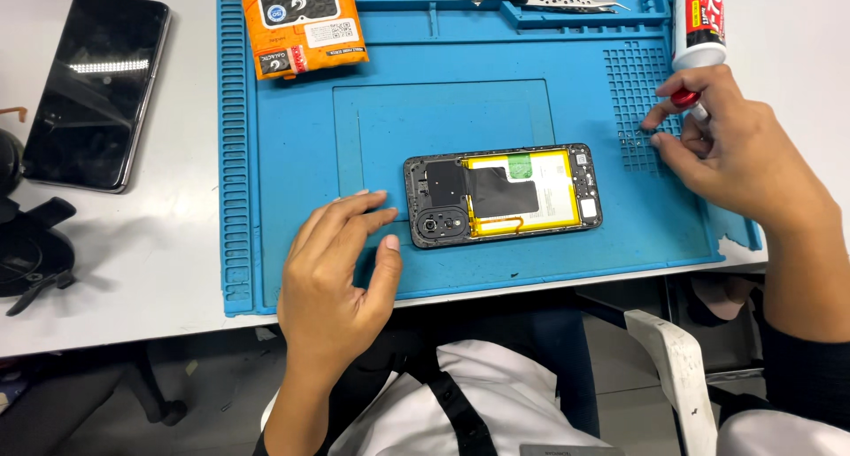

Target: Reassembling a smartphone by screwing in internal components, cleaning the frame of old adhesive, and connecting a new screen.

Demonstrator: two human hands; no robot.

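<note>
- Opened phone (503, 194), back cover off, yellow battery showing, lying flat at the centre of the blue mat (301, 146) on the bench (168, 270).
- Left hand (341, 274) at 7 o'clock from the phone, palm down, fingers loose, grasping nothing, fingertips just beside the camera end.
- Right hand (735, 155) at 3 o'clock, pinched around the red-capped glue tube (698, 31), fingertips over the grid of small cells.
- Dark phone (96, 88) at 10 o'clock, orange packet (301, 22) at 11.
</note>
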